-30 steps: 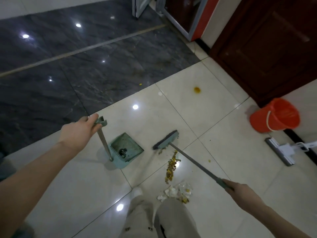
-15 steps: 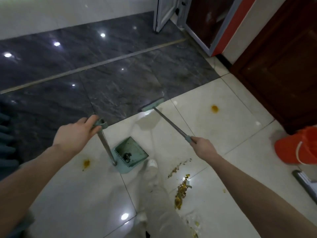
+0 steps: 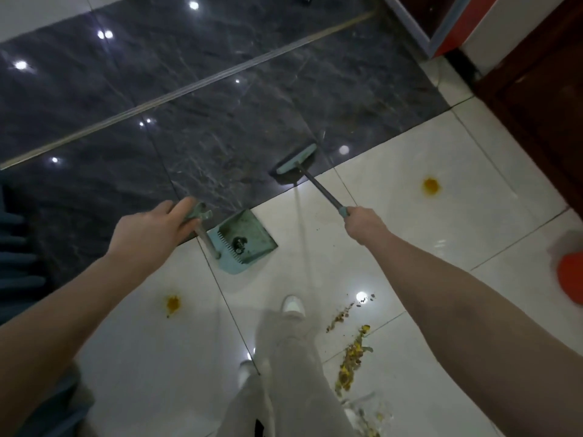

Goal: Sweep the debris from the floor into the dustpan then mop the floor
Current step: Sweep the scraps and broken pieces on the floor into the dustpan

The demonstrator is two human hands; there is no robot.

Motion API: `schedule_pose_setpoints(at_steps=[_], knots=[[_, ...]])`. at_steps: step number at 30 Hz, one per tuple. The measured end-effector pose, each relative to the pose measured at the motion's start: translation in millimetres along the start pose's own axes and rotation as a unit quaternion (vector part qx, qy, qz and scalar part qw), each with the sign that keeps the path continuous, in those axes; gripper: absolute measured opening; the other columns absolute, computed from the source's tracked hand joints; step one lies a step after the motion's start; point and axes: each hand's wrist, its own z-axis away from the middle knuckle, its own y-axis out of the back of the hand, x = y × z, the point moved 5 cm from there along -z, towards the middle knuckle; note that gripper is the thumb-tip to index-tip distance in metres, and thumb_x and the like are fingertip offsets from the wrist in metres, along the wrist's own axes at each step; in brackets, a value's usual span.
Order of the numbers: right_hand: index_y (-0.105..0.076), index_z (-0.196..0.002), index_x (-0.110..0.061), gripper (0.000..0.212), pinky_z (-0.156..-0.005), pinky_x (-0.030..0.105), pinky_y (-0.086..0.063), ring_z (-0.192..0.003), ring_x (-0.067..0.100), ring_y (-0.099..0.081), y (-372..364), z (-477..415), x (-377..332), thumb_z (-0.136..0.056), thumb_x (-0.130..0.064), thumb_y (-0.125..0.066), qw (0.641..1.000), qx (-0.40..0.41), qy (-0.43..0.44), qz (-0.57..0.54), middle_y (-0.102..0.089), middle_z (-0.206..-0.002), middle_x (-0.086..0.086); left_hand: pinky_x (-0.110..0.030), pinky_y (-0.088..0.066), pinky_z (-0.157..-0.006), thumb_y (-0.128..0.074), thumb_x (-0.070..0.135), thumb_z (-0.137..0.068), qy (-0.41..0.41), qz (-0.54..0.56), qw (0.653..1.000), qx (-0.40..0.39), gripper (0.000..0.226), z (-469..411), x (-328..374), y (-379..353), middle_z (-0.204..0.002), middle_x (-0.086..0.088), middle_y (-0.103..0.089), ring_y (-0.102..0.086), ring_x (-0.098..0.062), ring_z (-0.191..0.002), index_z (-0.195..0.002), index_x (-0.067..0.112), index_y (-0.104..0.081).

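Your broom (image 3: 295,164) runs from your right hand (image 3: 362,223) away and leftward, its head down at the edge of the dark tiles. That hand's fingers are wrapped tight round the handle's near end. Your left hand (image 3: 154,231) curls over the top of the dustpan (image 3: 243,239) handle; the pan sits on the white floor (image 3: 410,247), holding a small dark clump. The debris (image 3: 350,357) lies by your legs, well apart from both.

dustpan (image 3: 244,239): teal, upright handle | broom (image 3: 296,164): head at dark tile | debris (image 3: 350,364): yellow-brown, white tile
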Motion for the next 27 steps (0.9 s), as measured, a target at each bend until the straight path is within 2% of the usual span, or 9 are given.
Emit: schedule_pose_setpoints(at_steps=[2, 4, 8, 12, 15, 18, 20, 24, 27], knots=[[-0.054, -0.122, -0.028, 0.03, -0.076, 0.034, -0.049, -0.095, 0.032, -0.06, -11.3, 9.8, 15.8, -0.098, -0.021, -0.037, 1.0, -0.013, -0.009, 0.012, -0.062, -0.111, 0.014, -0.013, -0.009, -0.045, -0.065, 0.033, -0.084, 0.007, -0.003, 1.0, -0.014, 0.036, -11.5, -3.5, -0.4, -0.073, -0.008, -0.059, -0.049, -0.027, -0.036, -0.112, 0.017, -0.049], [-0.05, -0.123, -0.026, 0.028, -0.078, 0.037, -0.052, -0.091, 0.032, -0.06, -26.1, 27.7, 30.3, -0.1, -0.022, -0.034, 0.999, -0.031, -0.016, 0.001, -0.063, -0.107, 0.015, -0.015, -0.013, -0.043, -0.064, 0.033, -0.086, 0.004, 0.001, 1.0, -0.011, 0.034, -19.7, -6.1, -0.1, -0.074, -0.008, -0.06, -0.051, -0.028, -0.038, -0.111, 0.017, -0.048], [-0.041, -0.128, -0.028, 0.029, -0.065, 0.033, -0.048, -0.079, 0.028, -0.059, -59.1, 78.1, 58.7, -0.101, -0.023, -0.031, 0.997, -0.051, -0.064, 0.01, -0.061, -0.093, 0.01, -0.025, -0.028, -0.043, -0.055, 0.035, -0.092, -0.02, 0.042, 0.999, 0.019, 0.028, -28.2, -6.7, 2.9, -0.081, -0.011, -0.062, -0.058, -0.035, -0.051, -0.111, 0.018, -0.046], [-0.037, -0.134, -0.033, 0.036, -0.063, 0.032, -0.046, -0.074, 0.026, -0.057, -91.9, 143.6, 86.9, -0.1, -0.024, -0.029, 0.993, -0.06, -0.106, 0.003, -0.056, -0.088, 0.005, -0.032, -0.038, -0.045, -0.047, 0.042, -0.094, -0.052, 0.06, 0.997, 0.023, 0.028, -23.5, -4.0, 1.1, -0.086, -0.011, -0.063, -0.062, -0.038, -0.058, -0.112, 0.022, -0.044], [-0.038, -0.135, -0.035, 0.037, -0.061, 0.032, -0.046, -0.071, 0.024, -0.056, -118.9, 199.9, 107.5, -0.1, -0.027, -0.028, 0.988, -0.063, -0.142, -0.004, -0.054, -0.083, 0.002, -0.033, -0.041, -0.048, -0.045, 0.046, -0.094, -0.085, 0.081, 0.993, 0.028, 0.026, -13.0, 0.9, 2.3, -0.086, -0.009, -0.062, -0.062, -0.037, -0.06, -0.106, 0.023, -0.042], [-0.036, -0.139, -0.04, 0.04, -0.049, 0.027, -0.041, -0.062, 0.018, -0.056, -150.3, 262.5, 129.8, -0.101, -0.029, -0.03, 0.981, -0.072, -0.182, -0.012, -0.056, -0.076, -0.001, -0.037, -0.046, -0.051, -0.042, 0.045, -0.095, -0.115, 0.092, 0.989, 0.019, 0.026, -0.2, 4.4, 0.1, -0.088, -0.011, -0.061, -0.062, -0.037, -0.063, -0.107, 0.023, -0.04], [-0.034, -0.14, -0.044, 0.041, -0.046, 0.026, -0.041, -0.059, 0.015, -0.057, -171.5, 308.1, 143.9, -0.102, -0.032, -0.03, 0.975, -0.082, -0.206, -0.019, -0.057, -0.073, -0.002, -0.036, -0.044, -0.051, -0.039, 0.046, -0.095, -0.134, 0.1, 0.986, 0.016, 0.027, 7.9, 7.6, 0.5, -0.088, -0.011, -0.061, -0.061, -0.037, -0.064, -0.108, 0.022, -0.039], [-0.04, -0.136, -0.047, 0.038, -0.058, 0.03, -0.054, -0.064, 0.017, -0.062, -209.5, 393.9, 173.3, -0.101, -0.046, -0.025, 0.963, -0.084, -0.253, -0.036, -0.06, -0.074, -0.002, -0.034, -0.038, -0.051, -0.037, 0.047, -0.096, -0.158, 0.121, 0.98, 0.009, 0.026, 21.8, 18.6, 3.9, -0.09, -0.009, -0.06, -0.061, -0.037, -0.066, -0.109, 0.024, -0.038], [-0.04, -0.137, -0.047, 0.039, -0.062, 0.031, -0.055, -0.067, 0.015, -0.062, -228.2, 446.6, 192.2, -0.101, -0.048, -0.025, 0.955, -0.092, -0.279, -0.03, -0.06, -0.076, -0.005, -0.035, -0.039, -0.05, -0.036, 0.049, -0.095, -0.172, 0.119, 0.978, 0.004, 0.03, 31.1, 31.2, 7.2, -0.087, -0.009, -0.059, -0.059, -0.037, -0.063, -0.109, 0.022, -0.04]])
